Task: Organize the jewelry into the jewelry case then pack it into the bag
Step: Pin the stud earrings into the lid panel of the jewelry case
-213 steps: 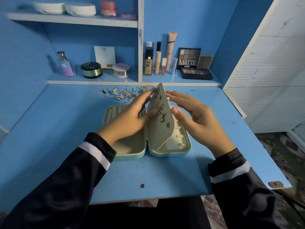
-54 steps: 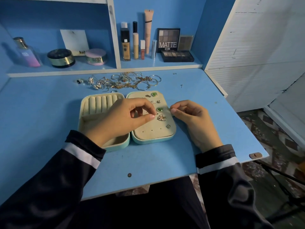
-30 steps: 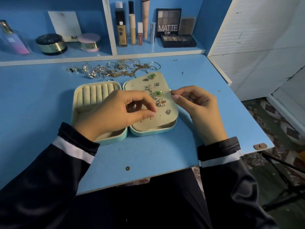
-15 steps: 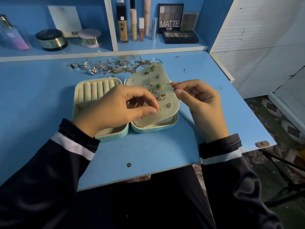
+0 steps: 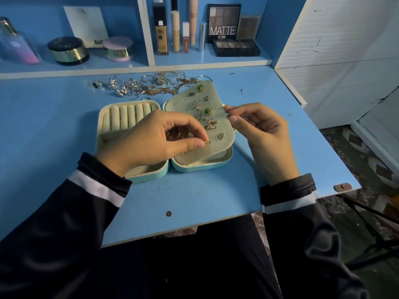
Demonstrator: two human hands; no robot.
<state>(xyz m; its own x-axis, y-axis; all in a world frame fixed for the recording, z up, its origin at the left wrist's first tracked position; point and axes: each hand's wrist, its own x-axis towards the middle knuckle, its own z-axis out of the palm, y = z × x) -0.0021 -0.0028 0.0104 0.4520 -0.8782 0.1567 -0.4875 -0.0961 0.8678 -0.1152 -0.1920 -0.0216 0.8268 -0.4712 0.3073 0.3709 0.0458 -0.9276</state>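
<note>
An open mint jewelry case (image 5: 133, 176) lies on the blue desk. Its left half has ring rolls (image 5: 127, 114). Over the right half, the beige earring panel (image 5: 179, 104) is tilted up and carries several pinned earrings, among them a green one (image 5: 208, 110). My left hand (image 5: 155, 140) pinches a small gold earring (image 5: 204, 143) against the panel's holes. My right hand (image 5: 259, 128) holds the panel's right edge between thumb and fingers. A pile of loose jewelry (image 5: 149, 86) lies behind the case. No bag is in view.
Cosmetics stand on the shelf behind: a perfume bottle (image 5: 16, 43), jars (image 5: 68, 50), foundation tubes (image 5: 161, 33) and a MATTE palette (image 5: 223, 22). A small loose earring (image 5: 241, 90) lies right of the case. The desk's right edge drops off by a white wall (image 5: 336, 50).
The earring panel has been lowered from upright to a slight tilt. My left hand has brought a small earring to the panel's lower holes, and my right hand has moved to its right edge.
</note>
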